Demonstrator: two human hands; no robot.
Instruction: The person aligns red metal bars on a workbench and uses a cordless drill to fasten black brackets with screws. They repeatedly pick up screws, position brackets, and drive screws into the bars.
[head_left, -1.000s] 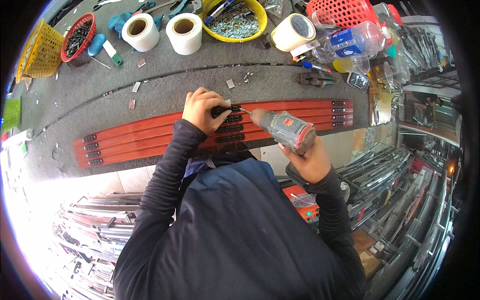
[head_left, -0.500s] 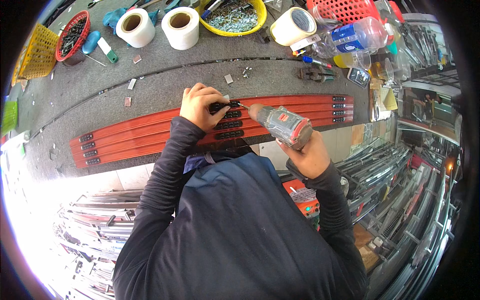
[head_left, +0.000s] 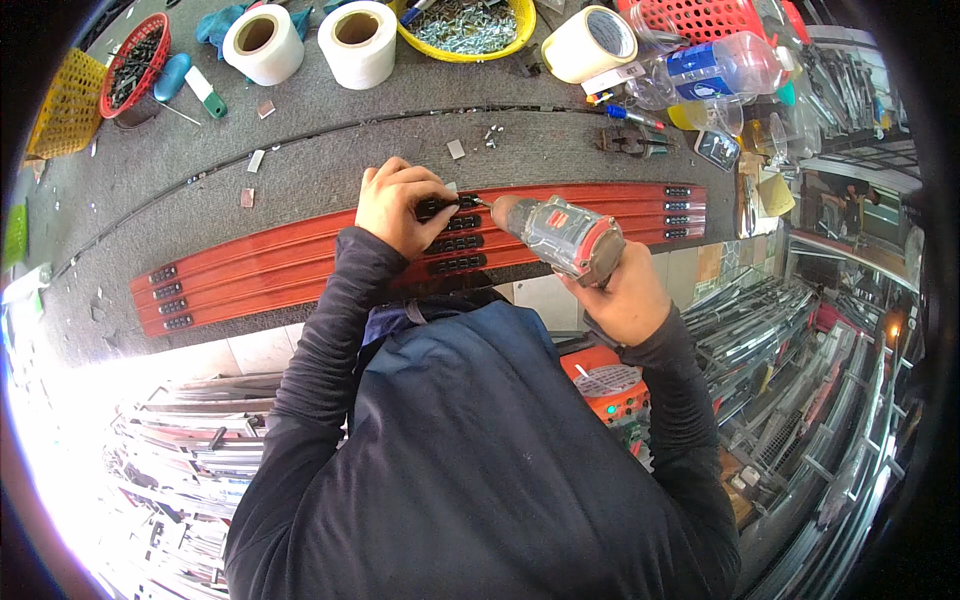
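Note:
Several long reddish-brown metal profiles (head_left: 300, 255) lie side by side across the grey-covered bench, with rows of black fittings at both ends and near the middle. At the far middle fitting, my left hand (head_left: 402, 205) pinches a black fitting (head_left: 434, 208) between thumb and fingers and rests against the profiles. My right hand (head_left: 632, 292) is wrapped round the handle of a grey and red cordless drill (head_left: 568, 236). Its bit points left and meets the end of the fitting by my left fingertips. Whether a screw sits on the tip is too small to tell.
Beyond the profiles stand two white rolls (head_left: 358, 45), a yellow basket of screws (head_left: 470, 35), a tape roll (head_left: 590, 45) and a clear plastic bottle (head_left: 715, 70). Pliers (head_left: 632, 142) lie at the right. A red basket (head_left: 136, 65) of black parts is far left. Metal bars are racked behind the bench.
The view has shifted slightly. The drill and my right hand have turned a little, with the bit still at the fitting. My left hand keeps its hold.

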